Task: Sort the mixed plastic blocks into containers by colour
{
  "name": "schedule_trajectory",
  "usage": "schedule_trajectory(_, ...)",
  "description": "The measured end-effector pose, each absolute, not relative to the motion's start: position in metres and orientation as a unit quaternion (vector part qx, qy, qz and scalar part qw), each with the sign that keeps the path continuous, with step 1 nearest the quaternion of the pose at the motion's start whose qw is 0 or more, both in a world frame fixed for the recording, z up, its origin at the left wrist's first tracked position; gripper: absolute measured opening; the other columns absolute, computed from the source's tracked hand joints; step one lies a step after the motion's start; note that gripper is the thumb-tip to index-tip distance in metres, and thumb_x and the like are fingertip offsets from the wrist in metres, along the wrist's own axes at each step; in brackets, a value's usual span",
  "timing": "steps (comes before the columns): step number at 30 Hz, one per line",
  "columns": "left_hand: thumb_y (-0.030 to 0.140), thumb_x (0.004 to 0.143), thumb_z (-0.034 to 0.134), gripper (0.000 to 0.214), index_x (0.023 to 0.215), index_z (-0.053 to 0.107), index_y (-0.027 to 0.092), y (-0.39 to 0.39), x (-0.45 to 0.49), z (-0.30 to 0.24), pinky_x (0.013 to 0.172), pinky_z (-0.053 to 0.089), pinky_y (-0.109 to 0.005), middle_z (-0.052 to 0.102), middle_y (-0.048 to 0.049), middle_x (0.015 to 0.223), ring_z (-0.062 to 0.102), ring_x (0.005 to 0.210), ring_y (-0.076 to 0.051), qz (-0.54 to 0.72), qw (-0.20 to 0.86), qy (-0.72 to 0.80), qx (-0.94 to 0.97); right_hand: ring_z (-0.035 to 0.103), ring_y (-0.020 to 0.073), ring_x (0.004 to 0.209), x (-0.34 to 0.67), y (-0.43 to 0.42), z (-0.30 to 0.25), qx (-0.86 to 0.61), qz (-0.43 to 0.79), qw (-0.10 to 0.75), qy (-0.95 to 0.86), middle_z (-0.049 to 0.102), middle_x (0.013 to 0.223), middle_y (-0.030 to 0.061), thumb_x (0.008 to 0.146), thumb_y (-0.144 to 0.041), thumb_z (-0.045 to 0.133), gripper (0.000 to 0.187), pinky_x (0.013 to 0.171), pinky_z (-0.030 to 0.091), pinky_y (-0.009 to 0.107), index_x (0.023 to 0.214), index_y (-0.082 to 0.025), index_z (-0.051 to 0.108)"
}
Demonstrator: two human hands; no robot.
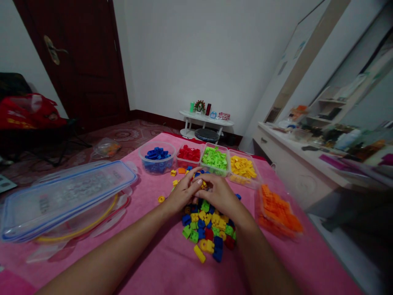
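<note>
A heap of small toy building bricks (211, 223) in blue, yellow, green and red lies on the pink cloth (159, 254). My left hand (183, 191) reaches over its far part, fingers stretched forward and thumb apart. From the other side my right hand (218, 193) arches over the same bricks, fingers spread and bent inward. The two hands meet at thumbs and fingertips. Some yellow and blue bricks show between them; other fingertips are hidden. Beyond the hands stand tubs of blue bricks (157, 154), red bricks (189, 153), green bricks (215, 158) and yellow bricks (243, 166).
A tub of orange bricks (278, 209) stands at the right. Stacked clear lids (70, 196) lie at the left. A loose yellow ring-shaped piece (161, 199) is beside my left wrist. Further off are a white shelf (207, 118), a cluttered dresser (288, 151) and a door (82, 61).
</note>
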State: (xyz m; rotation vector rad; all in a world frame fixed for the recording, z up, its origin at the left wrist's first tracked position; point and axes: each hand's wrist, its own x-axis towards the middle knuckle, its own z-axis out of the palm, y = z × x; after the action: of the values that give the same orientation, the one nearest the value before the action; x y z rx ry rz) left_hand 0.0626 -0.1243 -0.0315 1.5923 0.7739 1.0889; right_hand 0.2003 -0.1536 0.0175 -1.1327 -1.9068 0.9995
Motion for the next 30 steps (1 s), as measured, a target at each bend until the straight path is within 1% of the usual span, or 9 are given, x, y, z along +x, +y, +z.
schedule_trajectory(3,0.047,0.091,0.040,0.055,0.141,0.036,0.023,-0.125,0.060,-0.032,0.065,0.044,-0.029,0.062,-0.0013,0.071,0.057,0.064,-0.017,0.449,0.432,0.348,0.701,0.066,0.0179,0.079,0.217,-0.147,0.020,-0.478,0.335,0.411,-0.700,0.070,0.089,0.0029,0.072,-0.020,0.063,0.021,0.073,0.053,0.029,0.092,-0.018,0.068)
schedule_trajectory(8,0.038,0.086,0.053,0.035,0.117,0.061,0.023,-0.121,0.059,-0.045,0.090,0.040,-0.039,0.062,-0.0082,0.107,0.054,0.100,-0.025,0.395,0.191,0.347,0.829,0.066,0.0192,0.072,0.284,-0.106,0.032,-0.612,0.196,0.526,-0.557,0.070,0.093,0.0092,0.074,-0.036,0.064,0.043,0.065,0.054,0.031,0.109,-0.013,0.062)
schedule_trajectory(10,0.036,0.085,0.055,0.029,0.109,0.065,0.022,-0.119,0.060,-0.052,0.092,0.039,-0.040,0.060,-0.0082,0.112,0.052,0.104,-0.025,0.359,0.167,0.335,0.855,0.066,0.0213,0.086,0.316,-0.080,0.037,-0.664,0.105,0.502,-0.544,0.067,0.107,0.0120,0.075,-0.032,0.063,0.044,0.074,0.054,0.032,0.114,-0.012,0.061)
schedule_trajectory(13,0.034,0.086,0.055,0.026,0.106,0.067,0.023,-0.118,0.061,-0.058,0.094,0.039,-0.040,0.058,-0.0070,0.115,0.051,0.107,-0.024,0.342,0.165,0.340,0.861,0.056,0.0242,0.113,0.353,-0.048,0.043,-0.755,0.078,0.334,-0.559,0.058,0.127,0.0139,0.072,-0.019,0.065,0.047,0.092,0.046,0.034,0.118,-0.014,0.060)
schedule_trajectory(15,0.034,0.085,0.055,0.024,0.104,0.067,0.024,-0.117,0.061,-0.060,0.094,0.040,-0.039,0.058,-0.0063,0.115,0.051,0.108,-0.023,0.341,0.171,0.344,0.858,0.060,0.0245,0.107,0.364,-0.035,0.043,-0.781,0.137,0.249,-0.557,0.066,0.114,0.0133,0.067,-0.010,0.067,0.038,0.088,0.048,0.032,0.104,-0.014,0.068)
schedule_trajectory(18,0.034,0.085,0.055,0.023,0.102,0.068,0.026,-0.117,0.062,-0.061,0.093,0.040,-0.040,0.057,-0.0052,0.116,0.050,0.108,-0.023,0.344,0.181,0.354,0.850,0.067,0.0203,0.077,0.364,-0.024,0.036,-0.777,0.249,0.186,-0.548,0.072,0.078,0.0086,0.062,-0.005,0.068,0.026,0.066,0.052,0.027,0.087,-0.013,0.071)
schedule_trajectory(21,0.034,0.085,0.056,0.022,0.102,0.068,0.027,-0.117,0.062,-0.060,0.092,0.041,-0.039,0.057,-0.0045,0.117,0.050,0.108,-0.023,0.347,0.192,0.365,0.842,0.064,0.0146,0.057,0.360,-0.012,0.024,-0.770,0.321,0.162,-0.526,0.069,0.065,0.0048,0.065,-0.003,0.065,0.040,0.051,0.049,0.022,0.103,-0.013,0.068)
schedule_trajectory(24,0.033,0.085,0.056,0.022,0.102,0.068,0.028,-0.117,0.063,-0.060,0.091,0.042,-0.038,0.056,-0.0040,0.117,0.050,0.109,-0.023,0.348,0.200,0.368,0.839,0.057,0.0108,0.046,0.361,0.006,0.015,-0.776,0.334,0.176,-0.505,0.063,0.054,0.0003,0.069,0.000,0.059,0.055,0.044,0.044,0.018,0.122,-0.013,0.057)
schedule_trajectory(30,0.033,0.084,0.058,0.019,0.100,0.066,0.028,-0.117,0.063,-0.060,0.091,0.041,-0.038,0.056,-0.0014,0.117,0.050,0.110,-0.022,0.343,0.201,0.377,0.837,0.053,0.0120,0.039,0.361,0.032,0.007,-0.790,0.281,0.235,-0.492,0.054,0.046,-0.0039,0.069,-0.001,0.058,0.057,0.045,0.046,0.022,0.125,-0.011,0.053)
